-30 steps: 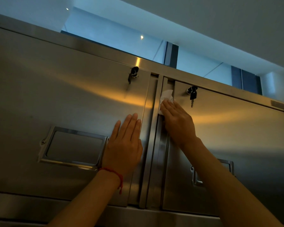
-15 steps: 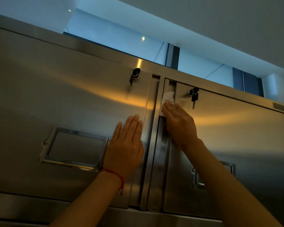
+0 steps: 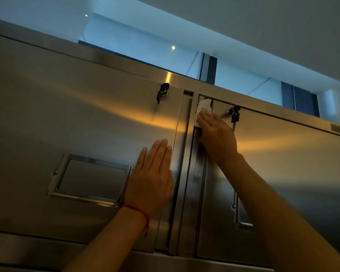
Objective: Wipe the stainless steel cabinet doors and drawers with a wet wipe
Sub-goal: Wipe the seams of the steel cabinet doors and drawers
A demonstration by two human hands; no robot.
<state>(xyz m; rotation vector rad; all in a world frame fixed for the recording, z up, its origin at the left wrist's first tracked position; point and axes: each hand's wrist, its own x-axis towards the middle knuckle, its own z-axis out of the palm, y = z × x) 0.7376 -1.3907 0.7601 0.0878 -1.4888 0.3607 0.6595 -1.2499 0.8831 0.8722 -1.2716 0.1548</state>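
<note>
Head view: two steel cabinet doors fill the frame, seen from below. The left door [image 3: 77, 118] and the right door [image 3: 283, 163] meet at a vertical steel post [image 3: 186, 173] between them.

The left hand [image 3: 151, 177] lies flat on the left door near its right edge, fingers straight and close together, palm against the metal, holding nothing. A red string [image 3: 139, 212] circles its wrist. Just left of that hand sits a framed recessed handle [image 3: 90, 177] set into the door.

The right hand [image 3: 216, 134] reaches up to the top left corner of the right door, fingers extended and pressing a white wipe [image 3: 203, 107] against the door's left edge, beside the post. The wipe is bunched; part of it sticks out above the fingertips, up near the cabinet's top rail [image 3: 106, 57], and a bit shows at the hand's left side. Whether the thumb curls under the wipe cannot be told.

A key [image 3: 234, 114] hangs in a lock just right of the right hand's fingers, apart from them. Another key [image 3: 162, 92] hangs in the lock near the left door's top right corner, well above the left hand. A second handle [image 3: 241, 216] on the right door is partly hidden by the right forearm. Above the cabinet, a window [image 3: 145, 42] glows blue under a pale ceiling [image 3: 263, 26].
</note>
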